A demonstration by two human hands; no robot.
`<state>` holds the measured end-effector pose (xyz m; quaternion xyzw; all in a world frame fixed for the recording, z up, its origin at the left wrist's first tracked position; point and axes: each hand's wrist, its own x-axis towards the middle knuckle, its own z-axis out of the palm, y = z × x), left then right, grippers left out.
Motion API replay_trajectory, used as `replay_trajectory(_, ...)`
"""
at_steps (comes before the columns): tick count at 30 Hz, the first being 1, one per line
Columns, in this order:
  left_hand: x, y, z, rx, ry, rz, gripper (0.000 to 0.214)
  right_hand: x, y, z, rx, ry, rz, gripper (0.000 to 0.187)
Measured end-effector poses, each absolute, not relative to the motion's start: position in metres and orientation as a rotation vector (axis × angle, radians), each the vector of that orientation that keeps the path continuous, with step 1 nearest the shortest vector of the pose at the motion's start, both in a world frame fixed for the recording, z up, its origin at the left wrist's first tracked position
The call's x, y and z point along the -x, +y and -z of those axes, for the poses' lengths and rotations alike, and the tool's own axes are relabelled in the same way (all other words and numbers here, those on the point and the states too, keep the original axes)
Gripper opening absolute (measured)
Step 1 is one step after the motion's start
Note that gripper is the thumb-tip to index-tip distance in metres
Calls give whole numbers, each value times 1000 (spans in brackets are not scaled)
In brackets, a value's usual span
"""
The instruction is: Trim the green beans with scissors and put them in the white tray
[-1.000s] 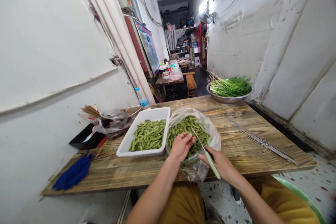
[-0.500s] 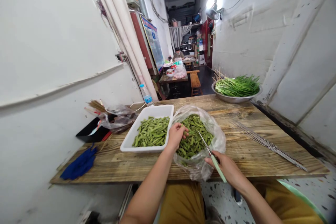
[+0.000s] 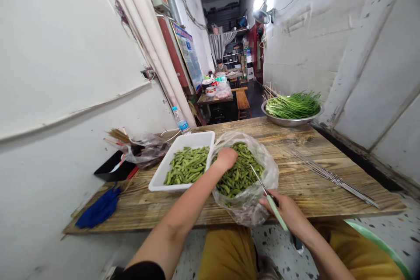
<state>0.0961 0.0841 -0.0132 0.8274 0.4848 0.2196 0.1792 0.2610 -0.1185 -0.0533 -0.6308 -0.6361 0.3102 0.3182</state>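
Note:
My left hand [image 3: 227,157] reaches into a clear plastic bag [image 3: 269,170] of green edamame pods [image 3: 241,175]. Its back faces me and its fingers are hidden, so what it holds, if anything, cannot be seen. My right hand [image 3: 285,210], at the bag's near right edge, is closed around scissors [image 3: 274,211] with pale green handles. Their blades point up and left over the pods. Left of the bag, touching its side, stands a white plastic tub [image 3: 181,140] with more edamame pods [image 3: 187,165] in it.
On the wooden table [image 3: 295,175] lie metal skewers [image 3: 334,178] at right and a blue cloth item [image 3: 100,208] at left. A steel bowl of green stalks [image 3: 293,106], a water bottle [image 3: 181,121] and a black box [image 3: 113,166] stand around. A person [image 3: 220,68] sits farther back.
My left hand has moved right and forward, from the bag's left rim to over the pods, and turned its back to me. The scissors stay almost where they were.

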Motion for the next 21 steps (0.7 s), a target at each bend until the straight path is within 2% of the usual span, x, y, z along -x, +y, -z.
replay_trajectory(5, -81, 82, 5, -2245, 1196, -620, 6, -259, -117, 45, 1671, -1647, -815, 35)
replay_trajectory(13, -69, 33, 3, -1643, 1013, -565, 28, -249, -104, 33, 1609, -1650, -867, 38)
replay_trajectory(21, -63, 19, 9, -1536, 1020, -717, 37, -250, -101, 37, 1613, -1692, -850, 43)
